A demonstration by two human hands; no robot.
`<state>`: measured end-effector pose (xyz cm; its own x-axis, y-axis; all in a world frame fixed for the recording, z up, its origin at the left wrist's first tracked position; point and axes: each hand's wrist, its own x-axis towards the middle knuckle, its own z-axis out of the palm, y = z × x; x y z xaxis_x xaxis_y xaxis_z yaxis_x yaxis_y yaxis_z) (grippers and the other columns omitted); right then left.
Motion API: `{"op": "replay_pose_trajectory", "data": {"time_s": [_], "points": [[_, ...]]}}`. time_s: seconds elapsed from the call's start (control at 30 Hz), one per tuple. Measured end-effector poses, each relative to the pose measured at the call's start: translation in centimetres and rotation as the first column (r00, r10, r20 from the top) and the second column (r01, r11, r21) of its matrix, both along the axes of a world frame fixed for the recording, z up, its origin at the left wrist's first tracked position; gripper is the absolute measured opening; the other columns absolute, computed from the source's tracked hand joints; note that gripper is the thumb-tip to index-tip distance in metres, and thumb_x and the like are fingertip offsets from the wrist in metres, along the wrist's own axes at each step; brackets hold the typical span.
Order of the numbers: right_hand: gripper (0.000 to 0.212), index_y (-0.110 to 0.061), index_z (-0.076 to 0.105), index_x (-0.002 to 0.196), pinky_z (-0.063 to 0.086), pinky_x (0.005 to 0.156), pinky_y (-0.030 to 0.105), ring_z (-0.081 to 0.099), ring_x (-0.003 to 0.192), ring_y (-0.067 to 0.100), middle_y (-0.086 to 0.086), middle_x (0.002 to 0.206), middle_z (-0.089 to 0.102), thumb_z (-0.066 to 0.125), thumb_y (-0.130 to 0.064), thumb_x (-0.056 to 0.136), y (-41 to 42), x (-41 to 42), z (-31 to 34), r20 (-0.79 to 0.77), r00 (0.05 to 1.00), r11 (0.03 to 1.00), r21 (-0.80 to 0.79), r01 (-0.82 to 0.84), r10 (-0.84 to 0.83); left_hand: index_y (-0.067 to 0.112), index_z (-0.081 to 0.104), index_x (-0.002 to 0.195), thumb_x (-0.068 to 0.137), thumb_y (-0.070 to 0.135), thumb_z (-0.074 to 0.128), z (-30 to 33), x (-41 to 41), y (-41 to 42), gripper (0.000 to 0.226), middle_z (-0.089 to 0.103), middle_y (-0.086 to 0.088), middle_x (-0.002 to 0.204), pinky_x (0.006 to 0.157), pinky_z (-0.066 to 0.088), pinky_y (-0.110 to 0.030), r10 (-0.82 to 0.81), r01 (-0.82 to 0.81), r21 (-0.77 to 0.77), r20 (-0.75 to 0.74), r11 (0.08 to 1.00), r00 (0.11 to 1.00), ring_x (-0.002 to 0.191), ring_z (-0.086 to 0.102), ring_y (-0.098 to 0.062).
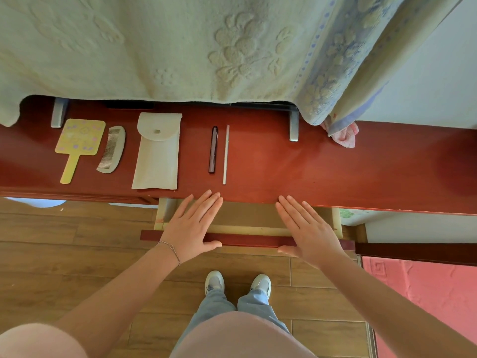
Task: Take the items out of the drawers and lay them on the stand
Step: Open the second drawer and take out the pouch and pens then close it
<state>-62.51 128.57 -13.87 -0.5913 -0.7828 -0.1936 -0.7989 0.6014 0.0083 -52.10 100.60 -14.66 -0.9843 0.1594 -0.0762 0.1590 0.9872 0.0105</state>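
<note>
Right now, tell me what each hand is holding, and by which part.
Nothing is held. The left hand and right hand are open and flat, with the palms over the front panel of the open drawer.

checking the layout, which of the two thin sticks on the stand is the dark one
The left stick, dark purple-brown and shorter; the white stick lies just right of it.

Mirror, comb, pouch, pen, perhaps a stick, on stand.
</note>
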Motion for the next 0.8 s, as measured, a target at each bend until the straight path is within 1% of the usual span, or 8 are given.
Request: {"op": "replay_pose_trajectory", "data": {"time_s": [0.1, 0.2, 0.27, 0.37, 0.47, 0.63, 0.8], "points": [[0.105, -0.007, 0.022, 0.145, 0.017, 0.111, 0.042, 0.025, 0.14, 0.023, 0.01, 0.152, 0.029, 0.066, -0.063, 0.068, -0.2, -0.4, 0.0, -0.016, 1.0, 1.0, 0.001, 0.011, -0.011, 0.009, 0.031, 0.139, 0.059, 0.065, 0.069, 0.2, -0.4, -0.1, 0.105, 0.044, -0.006, 0.142, 0.107, 0.031, -0.044, 0.003, -0.003, -0.006, -0.017, 1.0, 1.0, 0.134, 0.035, -0.021], [0.105, -0.007, 0.025, 0.144, 0.019, 0.111, 0.042, 0.028, 0.139, 0.024, 0.01, 0.15, 0.032, 0.067, -0.063, 0.066, -0.4, -0.8, -0.1, -0.039, 0.999, 1.0, -0.005, 0.017, -0.017, 0.008, 0.032, 0.138, 0.06, 0.064, 0.07, 0.1, -0.8, -0.2, 0.103, 0.045, -0.007, 0.142, 0.105, 0.033, -0.045, -0.001, 0.001, -0.009, -0.021, 1.0, 1.0, 0.132, 0.04, -0.022], [0.105, -0.007, 0.027, 0.143, 0.023, 0.113, 0.041, 0.031, 0.138, 0.024, 0.01, 0.149, 0.034, 0.068, -0.063, 0.065, -0.5, -0.9, -0.1, -0.051, 0.998, 1.0, -0.01, 0.023, -0.023, 0.008, 0.034, 0.137, 0.06, 0.063, 0.071, 0.0, -1.0, -0.3, 0.102, 0.046, -0.007, 0.14, 0.104, 0.035, -0.046, -0.003, 0.003, -0.008, -0.031, 1.0, 1.0, 0.131, 0.042, -0.023], [0.104, -0.007, 0.031, 0.142, 0.03, 0.11, 0.043, 0.034, 0.136, 0.024, 0.01, 0.148, 0.037, 0.07, -0.063, 0.063, -0.8, -1.3, -0.1, -0.072, 0.997, 1.0, -0.01, 0.025, -0.026, 0.008, 0.035, 0.135, 0.059, 0.062, 0.072, 0.0, -1.4, -0.3, 0.101, 0.049, -0.008, 0.138, 0.102, 0.038, -0.045, -0.003, 0.003, -0.007, -0.064, 1.0, 0.998, 0.128, 0.046, -0.023], [0.102, -0.006, 0.035, 0.141, 0.029, 0.109, 0.045, 0.036, 0.135, 0.025, 0.01, 0.147, 0.038, 0.071, -0.062, 0.063, -1.0, -1.6, -0.1, -0.085, 0.996, 0.999, -0.007, 0.032, -0.033, 0.008, 0.036, 0.133, 0.06, 0.059, 0.074, 0.0, -1.7, -0.3, 0.097, 0.052, -0.009, 0.134, 0.099, 0.04, -0.045, -0.006, 0.006, -0.001, -0.109, 1.0, 0.994, 0.124, 0.05, -0.023], [0.1, -0.006, 0.036, 0.141, 0.026, 0.109, 0.044, 0.036, 0.135, 0.025, 0.011, 0.147, 0.038, 0.073, -0.058, 0.064, -1.4, -2.0, -0.1, -0.11, 0.992, 0.999, -0.015, 0.052, -0.053, 0.006, 0.05, 0.129, 0.062, 0.055, 0.075, -0.1, -2.2, -0.3, 0.086, 0.056, -0.009, 0.13, 0.096, 0.044, -0.044, -0.005, 0.004, -0.006, -0.154, 1.0, 0.988, 0.12, 0.053, -0.024], [0.098, -0.005, 0.037, 0.14, 0.024, 0.11, 0.042, 0.035, 0.136, 0.025, 0.011, 0.147, 0.037, 0.076, -0.053, 0.065, -1.7, -2.6, -0.1, -0.142, 0.988, 0.998, -0.023, 0.062, -0.064, 0.007, 0.052, 0.128, 0.067, 0.051, 0.073, -0.4, -2.7, -0.5, 0.078, 0.057, -0.008, 0.129, 0.096, 0.043, -0.043, -0.002, 0.001, -0.006, -0.181, 1.0, 0.983, 0.12, 0.054, -0.022]]}}
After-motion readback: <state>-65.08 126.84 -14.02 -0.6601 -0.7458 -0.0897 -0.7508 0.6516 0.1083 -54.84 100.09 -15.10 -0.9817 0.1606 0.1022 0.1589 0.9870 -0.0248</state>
